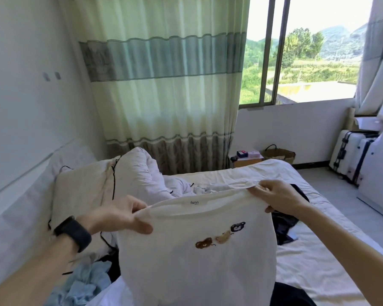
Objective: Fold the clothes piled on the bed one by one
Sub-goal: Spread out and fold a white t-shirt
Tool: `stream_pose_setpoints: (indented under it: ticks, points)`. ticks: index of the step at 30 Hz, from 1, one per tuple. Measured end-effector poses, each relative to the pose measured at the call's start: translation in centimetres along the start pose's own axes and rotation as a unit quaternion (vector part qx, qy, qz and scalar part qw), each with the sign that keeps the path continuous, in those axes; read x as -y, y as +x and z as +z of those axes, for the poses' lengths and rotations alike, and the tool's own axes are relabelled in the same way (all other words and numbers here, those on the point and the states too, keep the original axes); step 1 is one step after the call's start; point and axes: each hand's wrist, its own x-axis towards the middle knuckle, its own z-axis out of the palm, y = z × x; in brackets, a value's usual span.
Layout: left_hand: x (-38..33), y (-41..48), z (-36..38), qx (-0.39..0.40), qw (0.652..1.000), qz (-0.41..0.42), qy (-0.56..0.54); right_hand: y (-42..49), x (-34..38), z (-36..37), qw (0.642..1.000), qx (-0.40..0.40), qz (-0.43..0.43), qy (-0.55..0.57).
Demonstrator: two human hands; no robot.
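Head camera: we are holding a white T-shirt (pixel 197 268) up in front of us, above the bed (pixel 318 268), with its neckline stretched between our two hands. Our left hand (pixel 124 215) is pinching the left end of the collar, thumb on the near side and fingers curled behind the cloth. Our right hand (pixel 279 197) is gripping the right end the same way, a little higher, so the neckline is slanting upward to the right. The shirt is hanging down from both grips, its lower part running out of the bottom of the frame. Three small bear faces (pixel 221 236) are showing on its chest, and a small printed label is sitting inside the neck.

A black wristband (pixel 74 233) is sitting on our left wrist. Below that arm, a crumpled light blue garment (pixel 86 281) is lying on the bed, and a dark garment (pixel 283 226) is lying on the sheet just behind the shirt's right edge. A pillow (pixel 82 191) and a bunched white duvet (pixel 139 171) are lying at the far left of the bed. Beyond the bed, a green striped curtain (pixel 164 85) is hanging beside an uncovered window (pixel 307 51). A woven basket (pixel 279 154) is sitting on the floor under the sill, and two white suitcases (pixel 349 155) are standing upright on the right.
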Motion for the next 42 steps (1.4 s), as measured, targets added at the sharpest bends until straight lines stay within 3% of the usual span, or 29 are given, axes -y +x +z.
stream_pose_setpoints:
  ticks: [2,4,7,11,13,15,17,19,22,26,29,32,38,40,42]
  points:
    - [1.5,0.6,0.6,-0.148,0.983,-0.01,0.107,0.0,0.7,-0.2,0.995,0.084,0.001,0.052]
    - [2.8,0.6,1.3,-0.281,0.952,-0.004,0.122,0.1,1.0,-0.4,0.984,0.151,0.015,0.098]
    - [4.2,0.1,2.0,-0.366,0.924,0.015,0.112,0.1,0.6,-0.5,0.989,0.139,0.009,0.05]
    - [4.5,0.2,2.5,-0.396,0.914,0.014,0.089,0.3,0.3,0.0,0.996,0.057,-0.041,-0.049]
    - [4.7,0.6,2.7,-0.398,0.917,0.0,-0.033,0.7,-0.3,0.3,0.998,0.027,-0.046,-0.038]
    - [4.7,0.7,3.3,-0.341,0.91,-0.019,-0.233,0.9,-0.9,0.7,0.998,-0.013,-0.053,-0.036]
    - [5.1,0.7,4.0,-0.283,0.909,-0.022,-0.305,1.0,-1.6,1.1,0.997,-0.049,-0.044,-0.042]
    - [5.6,0.7,4.5,-0.249,0.934,0.001,-0.258,0.7,-2.2,1.7,0.996,-0.071,-0.021,-0.054]
    - [6.0,0.9,5.4,-0.21,0.973,-0.007,-0.092,0.4,-3.0,3.1,0.994,-0.095,-0.004,-0.046]
    - [6.2,0.7,6.7,-0.211,0.976,0.007,0.052,-0.3,-3.4,4.8,0.991,-0.12,0.008,-0.053]
    - [6.7,0.9,7.0,-0.237,0.966,0.032,0.102,-1.0,-3.7,5.7,0.989,-0.135,0.006,-0.054]
    - [7.1,1.1,6.6,-0.334,0.938,0.029,0.088,-1.6,-3.4,6.4,0.994,-0.101,-0.017,-0.046]
    - [6.4,-0.5,3.6,-0.557,0.828,0.054,0.039,-3.0,-0.4,5.5,0.997,-0.02,-0.077,0.024]
    - [6.2,-1.2,4.0,-0.563,0.825,0.043,0.027,-3.5,0.3,5.6,0.997,-0.015,-0.074,0.021]
    - [7.4,-2.3,5.0,-0.49,0.848,0.083,0.182,-3.8,0.0,6.0,0.995,-0.062,-0.062,-0.038]
